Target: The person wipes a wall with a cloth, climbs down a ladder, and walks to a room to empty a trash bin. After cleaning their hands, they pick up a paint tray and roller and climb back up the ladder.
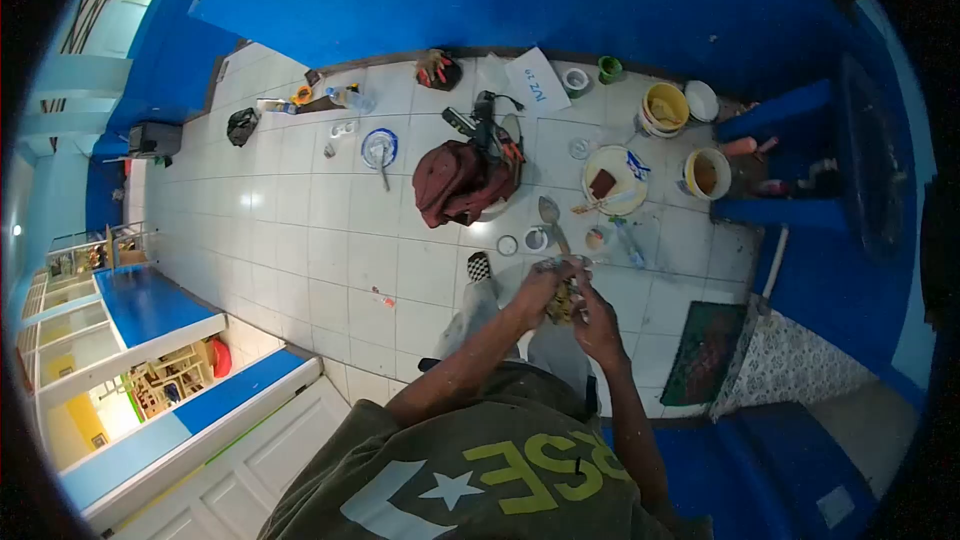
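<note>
In front of my body, both hands are raised close together. My left hand (537, 292) has its fingers curled round one side of what looks like a clear bag of small yellow-brown pieces (562, 304). On its other side, my right hand (597, 323) grips the same item. Its exact contents are too small to make out. Just beyond my hands, a metal spoon-shaped tool (550, 213) lies near a small round can (538, 238) and a ring-like lid (507, 245).
A maroon bag (460, 183) with tools stands ahead. A round tray (630, 202), paint buckets (665, 108), a plastic bottle (630, 245) and a blue-rimmed lid (379, 148) lie on the tiled floor. A green mat (703, 352) is at right, beside a blue counter (790, 120).
</note>
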`<state>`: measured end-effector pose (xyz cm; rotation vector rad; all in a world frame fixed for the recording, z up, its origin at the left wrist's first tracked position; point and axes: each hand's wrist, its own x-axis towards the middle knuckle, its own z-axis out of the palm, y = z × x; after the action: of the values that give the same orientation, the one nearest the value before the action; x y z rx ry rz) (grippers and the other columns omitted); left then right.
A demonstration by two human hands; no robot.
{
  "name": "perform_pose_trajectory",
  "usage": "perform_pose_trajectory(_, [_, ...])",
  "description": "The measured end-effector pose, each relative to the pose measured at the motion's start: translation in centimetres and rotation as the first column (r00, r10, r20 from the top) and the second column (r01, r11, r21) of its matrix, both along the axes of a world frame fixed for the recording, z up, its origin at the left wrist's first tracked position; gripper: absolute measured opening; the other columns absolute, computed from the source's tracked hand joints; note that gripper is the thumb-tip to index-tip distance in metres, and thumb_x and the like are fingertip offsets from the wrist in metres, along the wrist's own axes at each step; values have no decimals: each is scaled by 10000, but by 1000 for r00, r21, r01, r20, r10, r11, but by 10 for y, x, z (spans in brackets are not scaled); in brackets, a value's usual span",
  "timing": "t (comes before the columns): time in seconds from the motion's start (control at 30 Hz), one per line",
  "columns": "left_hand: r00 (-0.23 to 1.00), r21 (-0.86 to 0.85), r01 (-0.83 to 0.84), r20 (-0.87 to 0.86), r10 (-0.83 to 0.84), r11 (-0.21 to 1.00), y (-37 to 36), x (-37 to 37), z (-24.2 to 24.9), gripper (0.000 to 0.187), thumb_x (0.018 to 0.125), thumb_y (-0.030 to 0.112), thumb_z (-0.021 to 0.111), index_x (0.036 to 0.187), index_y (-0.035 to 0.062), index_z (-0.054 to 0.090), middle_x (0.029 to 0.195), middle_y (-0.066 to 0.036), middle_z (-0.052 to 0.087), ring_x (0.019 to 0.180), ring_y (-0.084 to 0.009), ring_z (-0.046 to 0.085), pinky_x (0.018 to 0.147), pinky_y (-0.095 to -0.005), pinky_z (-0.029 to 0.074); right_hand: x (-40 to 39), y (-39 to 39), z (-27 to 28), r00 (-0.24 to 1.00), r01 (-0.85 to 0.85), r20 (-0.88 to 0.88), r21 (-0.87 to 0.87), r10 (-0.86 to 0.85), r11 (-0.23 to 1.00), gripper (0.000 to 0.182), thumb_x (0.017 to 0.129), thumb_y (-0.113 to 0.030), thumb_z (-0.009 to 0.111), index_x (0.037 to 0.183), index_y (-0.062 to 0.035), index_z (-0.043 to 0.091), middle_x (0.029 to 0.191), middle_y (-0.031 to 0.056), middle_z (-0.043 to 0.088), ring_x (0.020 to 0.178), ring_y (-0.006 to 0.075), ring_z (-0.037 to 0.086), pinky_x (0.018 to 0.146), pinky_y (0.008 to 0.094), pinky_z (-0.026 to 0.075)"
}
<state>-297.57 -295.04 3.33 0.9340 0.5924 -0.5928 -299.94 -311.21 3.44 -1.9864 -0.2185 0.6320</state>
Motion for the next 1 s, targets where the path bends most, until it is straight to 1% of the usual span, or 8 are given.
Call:
perform_pose_trajectory(0.07, [995,53,24,100,-29,998,7,-9,-3,317,982,257,538,1134,-12,608,1005,-110,680,817,-157,646,718,-276,534,-11,8,-12,1000,-16,-16,22,16,1000,755,821,50,530,1512,-117,277,1220,254,573,1076,394,603,888,429,485])
perform_pose_trajectory(0.13, [975,-65,-172,-156,161,983,17,-15,7,303,981,297,547,1051,9,613,913,-81,671,705,-133,632,618,-254,523,-18,18,-10,999,-34,-34,47,36,998,761,821,50,532,1516,-119,270,1231,255,568,1060,383,612,883,415,488])
perform_pose_trajectory(0.23, [970,-112,-197,-169,177,974,44,-33,0,300,988,328,532,971,38,606,821,-50,651,593,-118,595,536,-248,502,-26,44,4,980,-88,-171,99,104,991,783,817,46,546,1523,-134,260,1260,253,560,1009,364,625,859,390,494])
perform_pose_trajectory(0.3, [960,-128,-213,-212,183,969,59,-40,7,303,989,346,527,910,60,589,772,-40,638,529,-117,560,485,-247,478,-34,61,1,991,-128,-31,126,133,984,832,789,113,515,1530,-158,250,1195,199,591,853,275,638,780,321,522])
perform_pose_trajectory(0.47, [937,-130,-262,-272,220,956,97,-65,6,297,986,342,532,867,77,594,742,-48,636,530,-127,573,489,-254,483,-42,88,5,942,-282,-154,114,297,953,726,843,27,523,1510,-88,262,1440,251,415,1260,370,497,963,381,453])
perform_pose_trajectory(0.57, [931,-117,-287,-270,248,951,116,-77,4,317,977,364,544,840,83,598,723,-40,633,504,-123,560,463,-246,468,-49,108,2,953,-301,85,137,292,944,830,819,37,577,1532,-207,229,1325,235,525,1057,403,602,894,447,498])
perform_pose_trajectory(0.77, [863,-166,-436,-356,359,884,139,-83,8,310,963,374,566,852,86,588,697,-52,633,489,-150,560,419,-255,452,-38,132,22,869,-448,-226,13,440,894,783,821,25,552,1515,-212,278,1320,229,527,1146,406,560,951,446,478])
perform_pose_trajectory(1.0, [881,-152,-390,-347,320,908,127,-77,-2,289,991,348,517,937,75,597,808,-72,663,603,-146,607,491,-255,485,-41,117,-4,951,-299,-46,126,307,946,741,808,9,555,1485,-218,357,1289,225,545,1085,398,585,922,460,477])
